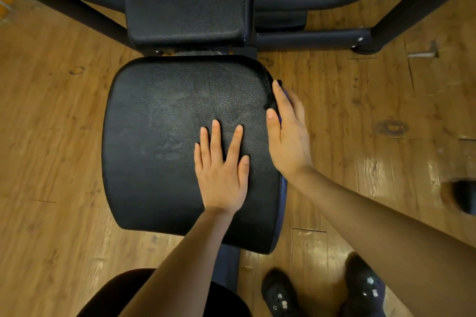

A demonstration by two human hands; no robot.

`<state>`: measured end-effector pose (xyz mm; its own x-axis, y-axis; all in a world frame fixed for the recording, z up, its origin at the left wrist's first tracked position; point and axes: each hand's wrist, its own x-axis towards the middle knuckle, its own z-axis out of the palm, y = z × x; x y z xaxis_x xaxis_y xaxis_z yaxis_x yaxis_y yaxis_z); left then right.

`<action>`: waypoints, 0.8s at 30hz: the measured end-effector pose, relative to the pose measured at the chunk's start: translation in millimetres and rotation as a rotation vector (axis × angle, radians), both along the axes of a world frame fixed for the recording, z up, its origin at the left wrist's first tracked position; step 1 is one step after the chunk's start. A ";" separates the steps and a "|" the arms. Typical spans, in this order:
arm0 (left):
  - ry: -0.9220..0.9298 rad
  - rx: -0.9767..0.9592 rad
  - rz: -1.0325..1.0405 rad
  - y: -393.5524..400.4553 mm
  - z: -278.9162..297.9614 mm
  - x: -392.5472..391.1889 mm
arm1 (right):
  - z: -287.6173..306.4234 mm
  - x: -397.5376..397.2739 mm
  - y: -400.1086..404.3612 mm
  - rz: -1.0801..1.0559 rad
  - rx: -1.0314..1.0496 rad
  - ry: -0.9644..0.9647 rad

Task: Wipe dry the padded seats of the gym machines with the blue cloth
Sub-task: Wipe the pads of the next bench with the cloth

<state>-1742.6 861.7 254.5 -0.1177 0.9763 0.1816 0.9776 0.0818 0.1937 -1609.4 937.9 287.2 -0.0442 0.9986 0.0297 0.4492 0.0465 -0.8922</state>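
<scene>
I stand over wood-plank floor (59,116), scuffed and marked with dark rings, shiny in patches to the right of the seat (164,152). Black steel frame (322,38) tubes run behind the seat on both sides, bolted to a foot at the far right. My black shoes (279,296) are on the floor just right of the seat's near edge.

The seat is a black padded square with rounded corners, pebbled vinyl, with dull streaky patches across its middle. The backrest (185,0), same black vinyl, rises just behind it.

My left hand (222,170) lies flat on the seat's right half, fingers straight and spread, holding nothing. My right hand (288,134) presses against the seat's right edge, fingers fairly straight, pinning the cloth (286,92) there; only a blue sliver of it shows under my fingers.

I can read no writing anywhere.
</scene>
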 end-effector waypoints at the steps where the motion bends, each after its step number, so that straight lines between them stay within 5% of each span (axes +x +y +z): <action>1: 0.000 -0.001 -0.002 0.0 -0.2 -0.1 | -0.6 -0.1 -2.0 -0.003 -0.001 -0.004; 13: 0.011 0.000 0.003 1.2 1.3 -0.9 | -26.1 7.2 -79.2 -0.013 -0.109 0.028; 24: 0.001 0.002 -0.003 0.1 1.4 -0.3 | -10.6 6.5 -29.3 -0.011 -0.048 0.073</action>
